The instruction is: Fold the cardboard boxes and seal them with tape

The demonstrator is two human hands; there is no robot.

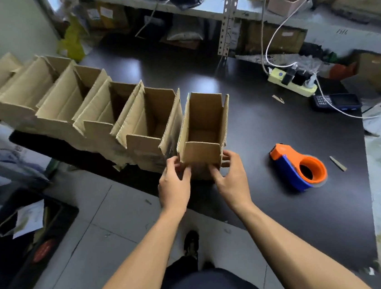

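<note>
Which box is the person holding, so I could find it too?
Look at the dark table and the row of open cardboard boxes along its left edge. The held box stands at the row's near end, with the left hand and right hand gripping its front wall. It stands nearest the orange and blue tape dispenser.

Desk (275, 206): big, dark, shiny, with soft spots of light on top.
Floor (96, 245): pale grey tiles, little scraps here and there.
Wall (5, 27): plain and light, far left.
Shelf (192, 6): grey metal, behind the desk, full of bags and brown boxes.
Shelf post (227, 19): metal, lots of holes.
Crate (24, 239): black, on the floor at left, papers inside.
</note>
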